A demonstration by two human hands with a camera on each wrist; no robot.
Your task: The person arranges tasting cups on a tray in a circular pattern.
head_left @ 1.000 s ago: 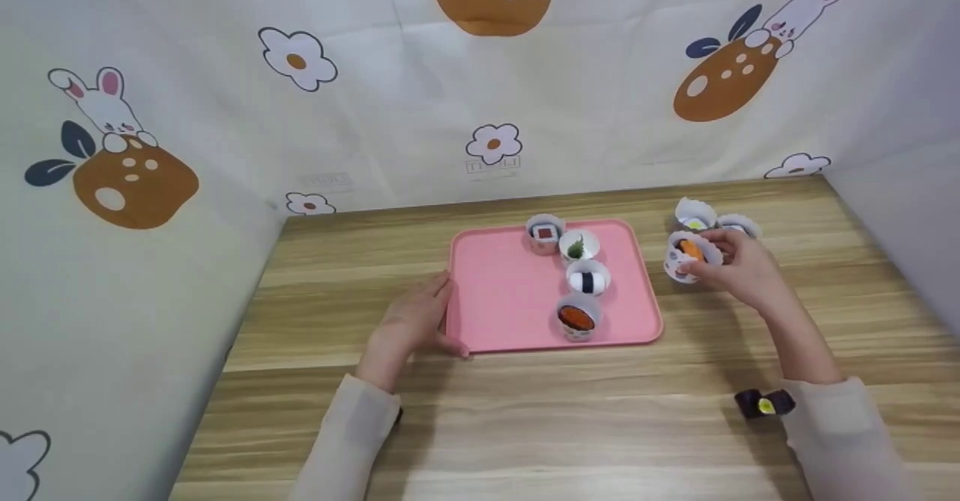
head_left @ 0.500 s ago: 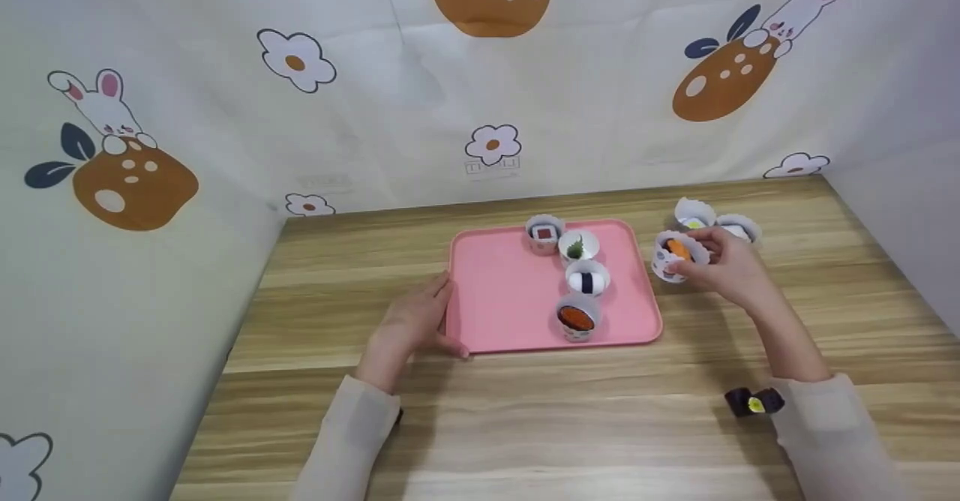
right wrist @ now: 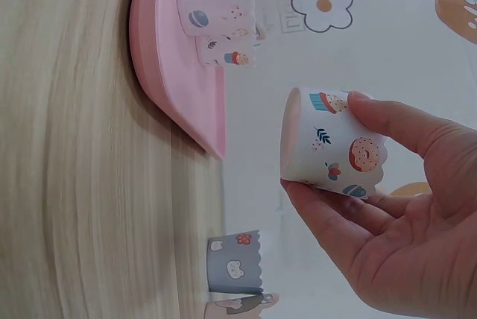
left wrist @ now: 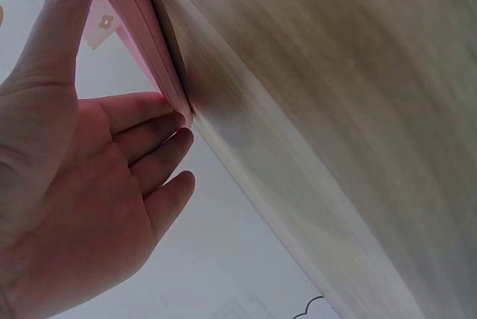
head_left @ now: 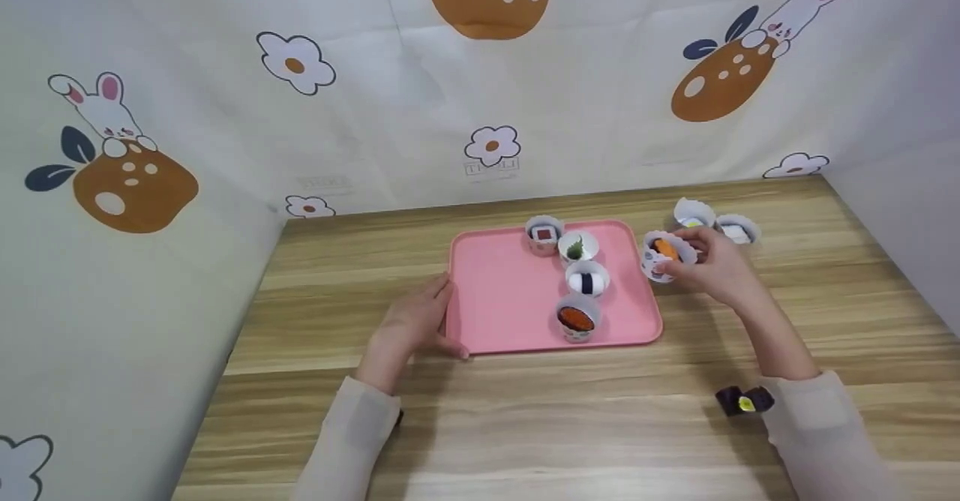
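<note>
My right hand (head_left: 716, 265) pinches a white paper baking cup (right wrist: 328, 144) between thumb and fingers, with an orange-topped sushi piece (head_left: 664, 248) inside. In the right wrist view the cup shows printed cupcakes and doughnuts and is raised off the table, close to the right edge of the pink tray (head_left: 502, 291). My left hand (head_left: 412, 317) rests against the tray's left edge, its thumb by the front corner and its fingers extended along the side. Several sushi cups stand on the tray's right half: red-centred (head_left: 544, 235), green-leafed (head_left: 579, 248), black-banded (head_left: 587, 280) and orange-red (head_left: 577, 319).
Beyond my right hand, a cup with a yellow-topped piece (head_left: 694, 213) and a cup with a white piece (head_left: 737, 229) stand on the table (head_left: 570, 418). Dark rolls with a yellow centre (head_left: 744, 402) lie by my right sleeve. A patterned cloth (head_left: 390, 133) hangs behind.
My right hand has carried the cup with the orange-topped sushi leftward, up to the tray's right edge. The left hand and the tray have stayed put.
</note>
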